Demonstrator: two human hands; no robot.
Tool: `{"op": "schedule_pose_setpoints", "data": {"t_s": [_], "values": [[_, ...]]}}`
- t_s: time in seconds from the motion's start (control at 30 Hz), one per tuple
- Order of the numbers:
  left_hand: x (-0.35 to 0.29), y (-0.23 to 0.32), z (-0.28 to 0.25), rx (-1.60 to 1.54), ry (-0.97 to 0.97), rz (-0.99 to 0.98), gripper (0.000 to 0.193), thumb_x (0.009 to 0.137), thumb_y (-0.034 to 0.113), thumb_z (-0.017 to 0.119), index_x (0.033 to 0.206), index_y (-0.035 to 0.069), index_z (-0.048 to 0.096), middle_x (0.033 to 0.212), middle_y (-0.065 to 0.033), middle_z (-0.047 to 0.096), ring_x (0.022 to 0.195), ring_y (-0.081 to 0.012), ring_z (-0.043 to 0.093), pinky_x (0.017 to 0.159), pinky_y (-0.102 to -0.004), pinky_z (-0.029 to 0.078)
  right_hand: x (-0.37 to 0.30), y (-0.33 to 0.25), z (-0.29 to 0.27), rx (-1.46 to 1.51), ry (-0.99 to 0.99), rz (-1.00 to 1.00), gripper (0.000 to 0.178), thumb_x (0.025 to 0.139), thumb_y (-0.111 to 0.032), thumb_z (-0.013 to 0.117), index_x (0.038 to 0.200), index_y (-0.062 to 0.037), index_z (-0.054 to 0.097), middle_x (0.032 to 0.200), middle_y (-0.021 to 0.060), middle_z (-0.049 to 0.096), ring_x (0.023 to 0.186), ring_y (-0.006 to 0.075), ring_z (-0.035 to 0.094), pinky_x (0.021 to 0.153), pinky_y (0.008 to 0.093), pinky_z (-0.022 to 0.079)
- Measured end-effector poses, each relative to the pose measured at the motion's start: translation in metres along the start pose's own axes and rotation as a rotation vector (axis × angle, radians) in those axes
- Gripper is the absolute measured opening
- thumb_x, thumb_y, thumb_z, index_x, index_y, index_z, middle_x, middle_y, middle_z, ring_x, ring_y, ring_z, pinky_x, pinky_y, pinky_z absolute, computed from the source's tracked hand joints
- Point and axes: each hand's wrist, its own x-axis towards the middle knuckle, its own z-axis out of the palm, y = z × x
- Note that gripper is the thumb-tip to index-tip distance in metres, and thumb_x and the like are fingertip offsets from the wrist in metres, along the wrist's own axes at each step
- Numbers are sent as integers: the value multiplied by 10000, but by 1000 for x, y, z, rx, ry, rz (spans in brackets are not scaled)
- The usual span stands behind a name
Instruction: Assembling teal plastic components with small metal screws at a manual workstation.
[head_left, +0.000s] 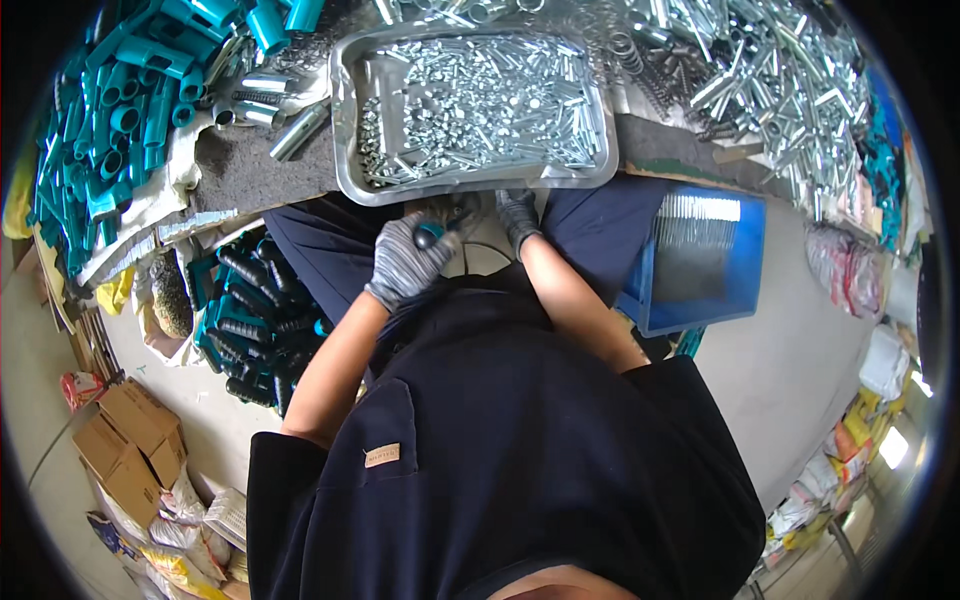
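My left hand (405, 262), in a grey striped glove, is closed around a teal piece with a rounded black end (428, 235), just below the near rim of the metal tray. Most of that piece is hidden by the fingers. My right hand (517, 217), in a darker grey glove, reaches to the bench edge under the tray, right of the left hand. Its fingertips are partly hidden, and whether it holds anything does not show. The metal tray (341, 120) sits on the bench, filled with small shiny pins and fittings.
Teal tubular parts (125, 115) heap at the bench's left, loose metal pins (790, 90) at its right. Teal pieces with black grips (250, 310) lie low on the left. A blue crate (700, 318) with metal rods stands at right. Cardboard boxes (130, 440) sit lower left.
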Motion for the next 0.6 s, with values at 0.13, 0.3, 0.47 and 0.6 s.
{"op": "schedule_pose_setpoints", "data": {"t_s": [0.13,0.3,0.47,0.6], "values": [[38,-1,16,-47,-112,-137,389,769,318,729,981,-2,667,858,-194,684,808,-362,651,761,-396,508,38,29,-19,-166,-29,-38,694,860,-373,501,1424,5,355,1440,180,399,1263,317,460,946,469,429],[50,-19,26,-52,-31,-77,401,786,329,725,1050,34,661,1010,-200,670,955,-362,622,853,-416,476,55,40,-11,-371,-127,-144,536,918,-120,415,1446,-39,368,1529,137,295,1302,274,409,909,513,431],[56,-26,22,13,-79,-92,388,823,364,688,1067,63,668,983,-155,688,957,-353,633,836,-391,486,42,24,0,-807,179,-554,512,950,-157,359,1448,-38,353,1527,137,304,1279,285,440,929,504,437],[67,-29,25,893,-164,413,439,962,435,454,1269,146,576,1262,-110,600,1153,-313,554,1019,-443,383,77,-6,-14,-414,-331,-83,460,953,-230,387,1385,-74,411,1292,230,490,1070,368,570,890,472,465]]}}
